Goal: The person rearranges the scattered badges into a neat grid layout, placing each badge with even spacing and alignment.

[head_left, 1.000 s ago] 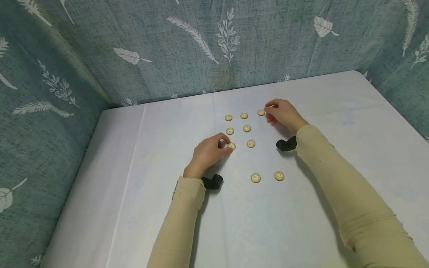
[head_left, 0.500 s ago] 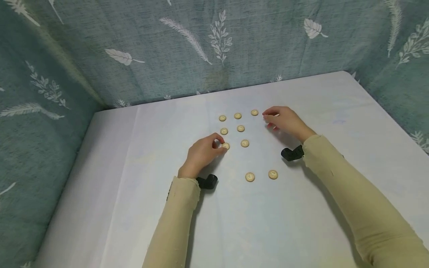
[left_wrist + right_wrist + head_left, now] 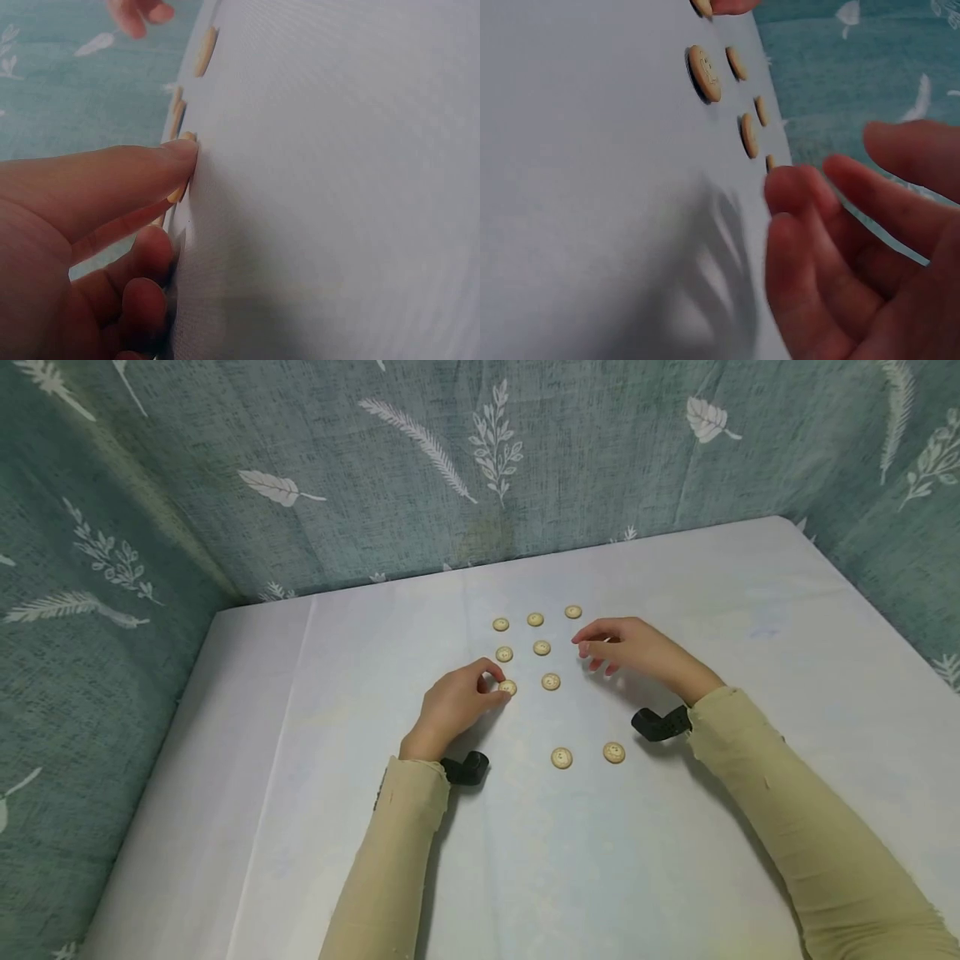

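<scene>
Round tan wooden Chinese chess pieces with engraved marks lie flat on the white table. In the head view my left hand (image 3: 452, 704) pinches one Chinese chess piece (image 3: 507, 687) between thumb and index finger, on the tabletop. The left wrist view shows the thumb (image 3: 161, 165) over that piece, hiding most of it. My right hand (image 3: 636, 652) hovers to the right of the rows, fingers loosely bent and apart, holding nothing. Nearest to it are the far-right piece (image 3: 573, 612) and a piece in the second row (image 3: 542, 647). Its shadow falls on the cloth in the right wrist view.
Other pieces form rows: two at the far side (image 3: 501, 624), one (image 3: 504, 654) behind the pinched piece, one (image 3: 551, 682) beside it. Two sit closer to me, a left one (image 3: 562, 758) and a right one (image 3: 614, 752). A green leaf-patterned curtain (image 3: 337, 527) borders the table.
My right hand has drawn away from the far-right piece, back toward me, leaving it lying on the table. The left hand stays on its piece. The head view has shifted slightly.
</scene>
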Motion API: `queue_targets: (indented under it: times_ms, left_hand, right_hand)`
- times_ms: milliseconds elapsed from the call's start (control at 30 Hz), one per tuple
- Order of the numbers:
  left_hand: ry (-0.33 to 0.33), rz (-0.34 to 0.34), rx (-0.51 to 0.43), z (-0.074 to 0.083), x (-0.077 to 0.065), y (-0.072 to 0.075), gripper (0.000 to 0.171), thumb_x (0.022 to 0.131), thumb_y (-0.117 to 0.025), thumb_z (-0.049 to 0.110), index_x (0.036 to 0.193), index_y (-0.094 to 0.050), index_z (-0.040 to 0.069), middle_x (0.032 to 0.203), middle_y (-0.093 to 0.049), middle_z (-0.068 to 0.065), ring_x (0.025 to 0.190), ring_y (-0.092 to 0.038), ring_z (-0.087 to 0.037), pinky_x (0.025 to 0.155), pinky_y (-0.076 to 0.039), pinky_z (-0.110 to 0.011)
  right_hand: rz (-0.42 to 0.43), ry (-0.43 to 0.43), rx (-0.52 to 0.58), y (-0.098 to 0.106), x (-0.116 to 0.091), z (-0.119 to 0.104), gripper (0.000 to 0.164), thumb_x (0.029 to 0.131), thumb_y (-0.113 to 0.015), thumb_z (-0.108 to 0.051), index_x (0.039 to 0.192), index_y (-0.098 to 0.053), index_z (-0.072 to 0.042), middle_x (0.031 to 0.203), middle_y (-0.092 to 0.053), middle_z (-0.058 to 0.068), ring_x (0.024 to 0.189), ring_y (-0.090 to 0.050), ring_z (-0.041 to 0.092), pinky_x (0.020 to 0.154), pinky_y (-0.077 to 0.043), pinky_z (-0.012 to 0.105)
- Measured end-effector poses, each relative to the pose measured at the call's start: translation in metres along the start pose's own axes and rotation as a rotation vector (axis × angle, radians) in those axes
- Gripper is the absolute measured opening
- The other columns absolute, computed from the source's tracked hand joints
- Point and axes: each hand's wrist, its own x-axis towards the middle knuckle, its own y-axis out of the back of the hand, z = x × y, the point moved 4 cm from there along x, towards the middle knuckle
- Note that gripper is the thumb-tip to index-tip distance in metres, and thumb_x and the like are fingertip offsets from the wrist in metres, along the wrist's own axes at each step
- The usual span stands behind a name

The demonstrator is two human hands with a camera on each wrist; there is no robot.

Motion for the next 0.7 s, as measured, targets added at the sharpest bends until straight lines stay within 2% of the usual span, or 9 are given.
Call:
queue_targets:
  times_ms: [300,533,700]
  left_hand:
    - [0.007,-0.001,0.013,0.000,0.001,-0.001,0.023,0.081,-0.063,0.040,0.098,-0.055,0.027,0.075,-0.051,0.000,0.066,-0.046,-0.017,0.059,-0.034,-0.031]
    - [0.010,-0.002,0.005,0.000,-0.001,0.001,0.023,0.081,-0.063,0.039,0.098,-0.056,0.026,0.076,-0.051,0.000,0.067,-0.046,-0.017,0.059,-0.034,-0.031]
    - [0.006,-0.008,0.008,0.000,0.000,0.000,0.022,0.081,-0.063,0.039,0.098,-0.055,0.027,0.076,-0.051,0.001,0.067,-0.047,-0.016,0.059,-0.035,-0.030]
  right_hand:
    - [-0.050,0.013,-0.014,-0.009,-0.008,0.003,0.032,0.088,-0.056,-0.031,0.115,-0.057,-0.013,0.099,-0.060,0.006,0.080,-0.057,0.022,0.071,-0.045,0.035]
    - [-0.083,0.044,-0.073,-0.015,-0.010,-0.002,0.031,0.088,-0.056,-0.030,0.113,-0.057,-0.013,0.093,-0.061,0.007,0.075,-0.058,0.022,0.070,-0.045,0.035]
    - [-0.137,0.065,-0.116,-0.024,-0.012,-0.004,0.029,0.088,-0.055,-0.030,0.112,-0.058,-0.015,0.090,-0.061,0.004,0.074,-0.058,0.020,0.067,-0.045,0.035]
